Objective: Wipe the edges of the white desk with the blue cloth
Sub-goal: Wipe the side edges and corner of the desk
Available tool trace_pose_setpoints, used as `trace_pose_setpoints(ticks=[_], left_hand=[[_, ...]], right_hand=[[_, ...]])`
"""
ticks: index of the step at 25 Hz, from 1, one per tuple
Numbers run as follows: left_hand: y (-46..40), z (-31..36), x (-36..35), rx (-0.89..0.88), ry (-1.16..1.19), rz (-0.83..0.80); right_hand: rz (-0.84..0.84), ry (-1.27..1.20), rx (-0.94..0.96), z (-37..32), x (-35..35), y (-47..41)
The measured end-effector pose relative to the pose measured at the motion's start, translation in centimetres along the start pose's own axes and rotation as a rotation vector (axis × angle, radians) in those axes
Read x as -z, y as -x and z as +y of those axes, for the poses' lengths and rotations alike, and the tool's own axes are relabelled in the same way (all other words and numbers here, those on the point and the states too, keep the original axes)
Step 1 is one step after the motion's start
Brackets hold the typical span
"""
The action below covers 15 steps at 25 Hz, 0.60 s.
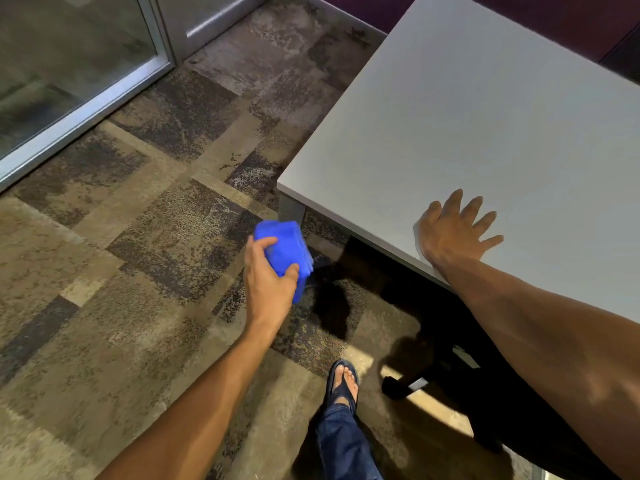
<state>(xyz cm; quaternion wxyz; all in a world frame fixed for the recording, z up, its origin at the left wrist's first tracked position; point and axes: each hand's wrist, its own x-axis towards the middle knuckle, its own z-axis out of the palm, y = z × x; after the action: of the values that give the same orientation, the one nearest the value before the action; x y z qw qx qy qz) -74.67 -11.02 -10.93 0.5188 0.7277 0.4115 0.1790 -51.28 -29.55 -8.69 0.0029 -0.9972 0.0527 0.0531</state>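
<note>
The white desk (467, 109) fills the upper right of the view, its near corner pointing toward the middle. My left hand (268, 278) holds a folded blue cloth (285, 249) in the air over the carpet, just left of and below that corner and clear of the desk. My right hand (453, 230) lies flat on the desk top near the front edge, fingers spread, with nothing in it.
Patterned brown and grey carpet (138, 254) covers the floor on the left. A glass door with a metal frame (86, 109) stands at the upper left. A grey desk leg (291, 211) drops from the corner. My sandalled foot (343, 382) and a dark chair base (433, 358) are below the desk.
</note>
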Motion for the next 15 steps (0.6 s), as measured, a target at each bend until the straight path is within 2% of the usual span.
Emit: trace_pose_setpoints(ticks=[2, 4, 9, 15], left_hand=[[-1.0, 1.4, 0.5, 0.030, 0.044, 0.164], [-2.4, 3.3, 0.5, 0.046, 0.098, 0.232], [-3.9, 7.8, -2.5, 0.069, 0.120, 0.162], [-2.6, 9.5, -6.5, 0.097, 0.204, 0.163]], right_hand=[[0.003, 0.008, -0.001, 0.0, 0.1, 0.1], [0.003, 0.016, 0.003, 0.1, 0.1, 0.1], [0.016, 0.018, 0.001, 0.2, 0.3, 0.1], [0.016, 0.019, -0.002, 0.3, 0.0, 0.0]])
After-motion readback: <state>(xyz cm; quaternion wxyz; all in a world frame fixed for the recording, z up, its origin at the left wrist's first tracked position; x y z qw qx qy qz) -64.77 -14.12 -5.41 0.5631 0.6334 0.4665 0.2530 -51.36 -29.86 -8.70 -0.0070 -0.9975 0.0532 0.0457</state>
